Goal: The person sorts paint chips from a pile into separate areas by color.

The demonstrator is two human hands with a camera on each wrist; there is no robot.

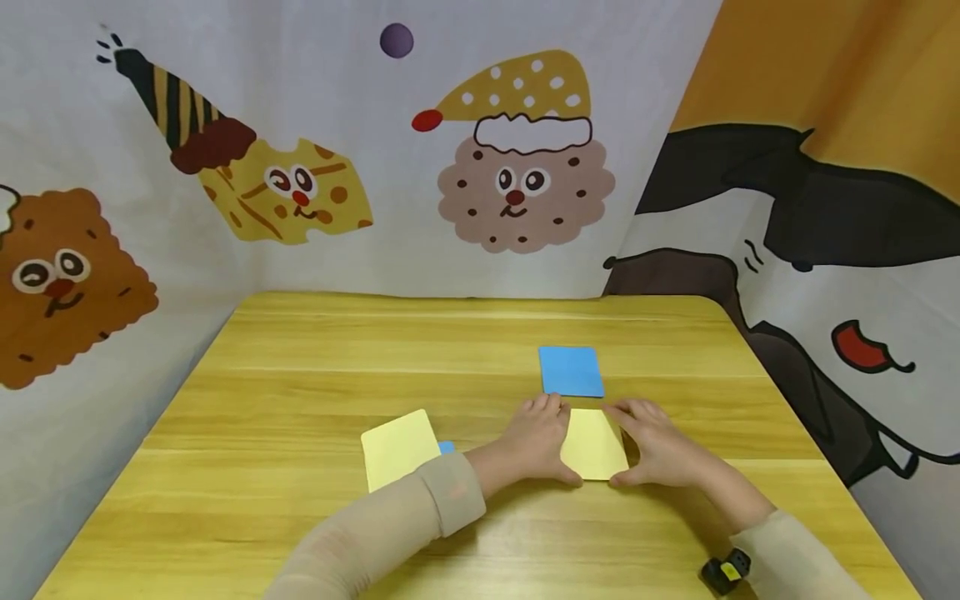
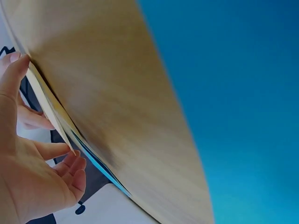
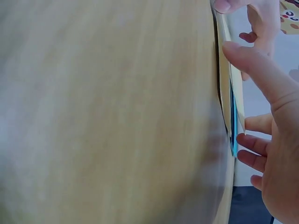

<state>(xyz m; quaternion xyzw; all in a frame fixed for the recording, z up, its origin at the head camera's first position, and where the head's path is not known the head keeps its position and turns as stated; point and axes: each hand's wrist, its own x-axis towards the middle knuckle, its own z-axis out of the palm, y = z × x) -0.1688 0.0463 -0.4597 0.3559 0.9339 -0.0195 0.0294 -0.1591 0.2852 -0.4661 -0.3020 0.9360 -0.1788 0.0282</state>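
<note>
A yellow square sheet (image 1: pixel 594 446) lies between my two hands near the middle right of the table. My left hand (image 1: pixel 536 442) holds its left side, thumb at the near corner and fingers at the far one. On the right side my right hand (image 1: pixel 660 443) grips it the same way. In the left wrist view the yellow sheet (image 2: pixel 49 105) is bowed a little above the wood, its far corner between the left hand's (image 2: pixel 42 182) fingers. The right wrist view shows the right hand's (image 3: pixel 275 140) thumb and fingers at the sheet's edge.
Just beyond the hands lies a blue square sheet (image 1: pixel 572 372). To the left, another yellow square sheet (image 1: pixel 401 450) partly covers a blue one (image 1: pixel 447 447); the left forearm overlaps them. A printed curtain (image 1: pixel 322 267) hangs behind the wooden table (image 1: pixel 247 375).
</note>
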